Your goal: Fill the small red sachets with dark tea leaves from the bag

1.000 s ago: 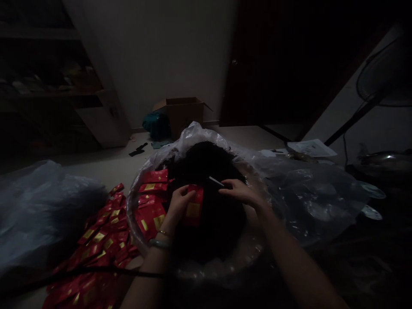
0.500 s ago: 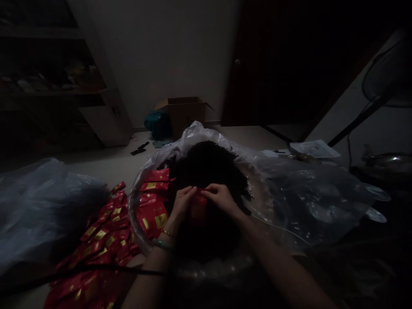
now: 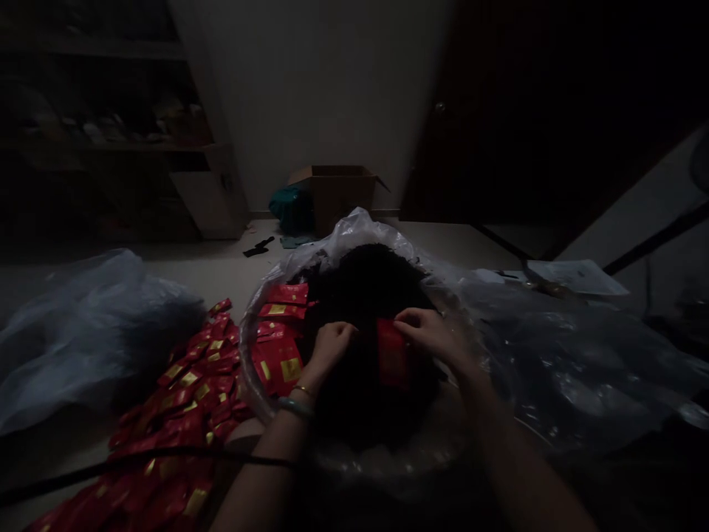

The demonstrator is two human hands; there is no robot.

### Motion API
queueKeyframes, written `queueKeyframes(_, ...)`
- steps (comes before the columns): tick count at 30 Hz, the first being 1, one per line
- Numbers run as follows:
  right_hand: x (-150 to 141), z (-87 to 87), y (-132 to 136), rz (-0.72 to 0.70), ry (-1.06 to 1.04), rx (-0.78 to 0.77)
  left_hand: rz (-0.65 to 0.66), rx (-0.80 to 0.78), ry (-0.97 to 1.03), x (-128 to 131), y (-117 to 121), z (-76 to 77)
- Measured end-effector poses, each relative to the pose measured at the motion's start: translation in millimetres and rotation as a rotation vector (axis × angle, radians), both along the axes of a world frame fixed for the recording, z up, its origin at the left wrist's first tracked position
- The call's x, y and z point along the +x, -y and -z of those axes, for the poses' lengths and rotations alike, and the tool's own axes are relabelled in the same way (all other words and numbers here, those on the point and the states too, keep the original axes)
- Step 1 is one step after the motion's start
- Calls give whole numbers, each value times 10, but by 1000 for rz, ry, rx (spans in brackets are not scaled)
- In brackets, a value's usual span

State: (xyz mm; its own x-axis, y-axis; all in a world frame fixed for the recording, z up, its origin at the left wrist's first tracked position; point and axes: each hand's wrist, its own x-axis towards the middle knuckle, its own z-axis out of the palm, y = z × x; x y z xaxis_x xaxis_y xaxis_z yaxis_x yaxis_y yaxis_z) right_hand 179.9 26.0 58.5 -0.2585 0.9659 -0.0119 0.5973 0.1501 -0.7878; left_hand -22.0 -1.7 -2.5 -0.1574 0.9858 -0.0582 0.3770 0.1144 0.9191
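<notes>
Head view, dim as the room is: the right hand (image 3: pixel 424 329) pinches a red packet (image 3: pixel 393 353) by its upper edge above the dark heap (image 3: pixel 377 281); the left hand (image 3: pixel 336 340), fingers curled closed, hovers just beside it, near more packets (image 3: pixel 280 347).

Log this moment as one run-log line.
right hand: holding red packet; left hand: curled, over dark heap; other red packets: left side, inside plastic liner

In dim light, you face a pale wall (image 3: pixel 326 89), dark door (image 3: pixel 515 111), shelves (image 3: pixel 105 144) and light floor (image 3: pixel 221 270).
</notes>
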Motion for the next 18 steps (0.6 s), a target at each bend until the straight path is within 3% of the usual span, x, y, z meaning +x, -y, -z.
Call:
queueKeyframes(3, -7, -112, 26, 96, 71, 118, 109, 25, -382, 51, 40, 14)
queueKeyframes(6, -266, -274, 170, 119, -228, 129, 117, -31, -499, 53, 66, 35)
queueKeyframes(9, -613, -451, 304, -180, -697, -54, 86, -31, -491, 15, 72, 42)
queueKeyframes(11, -769, -483, 303, -331, -791, -161, 76, 23, -490, -12, 72, 20)
queueKeyframes(14, -836, -296, 180, -372, -678, -229, 3, -14, -552, -37, 76, -37)
queueKeyframes(18, -845, 141, 59, -261, -325, -86, -25, -72, -682, -34, 85, -34)
